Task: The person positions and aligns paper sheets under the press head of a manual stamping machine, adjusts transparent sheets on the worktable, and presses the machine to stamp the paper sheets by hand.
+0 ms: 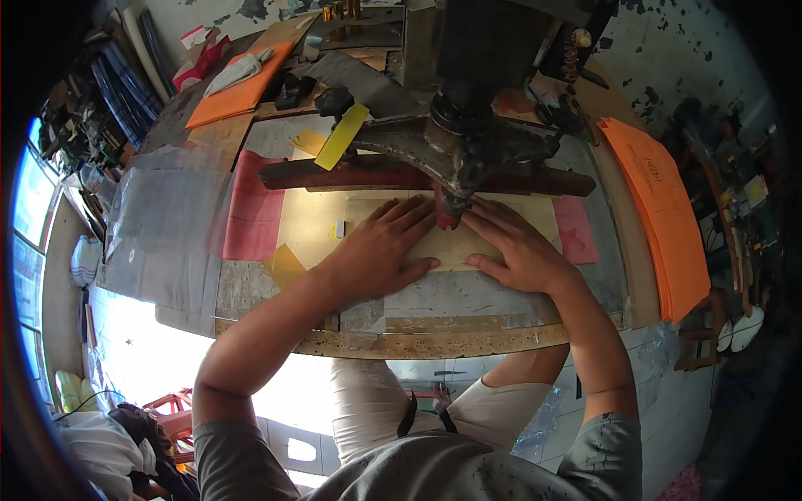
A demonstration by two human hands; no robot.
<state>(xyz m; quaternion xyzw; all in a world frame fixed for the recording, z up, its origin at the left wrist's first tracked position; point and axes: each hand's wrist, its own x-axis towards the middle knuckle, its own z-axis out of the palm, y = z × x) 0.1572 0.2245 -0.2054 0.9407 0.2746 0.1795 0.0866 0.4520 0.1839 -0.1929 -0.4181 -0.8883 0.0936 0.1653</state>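
Note:
Both my hands lie flat on a pale yellowish sheet (313, 209) on the worktable, under a dark metal press (455, 138). My left hand (376, 246) has its fingers stretched forward, their tips close to the press's long bar (535, 179). My right hand (518, 242) mirrors it on the other side of the red-tipped centre piece (449, 219). A thin clear sheet seems to lie under the fingers; its edges are hard to make out. Pink material (252, 209) shows at the left, with another pink piece (576, 230) at the right. A yellow strip (342, 138) hangs on the press.
Clear plastic sheets (163, 225) cover the table's left side. A stack of orange sheets (660, 217) runs along the right edge. Farther back lie orange sheets (213, 104) with a grey cloth (240, 71) on top. The wooden front edge (434, 341) is close to my lap.

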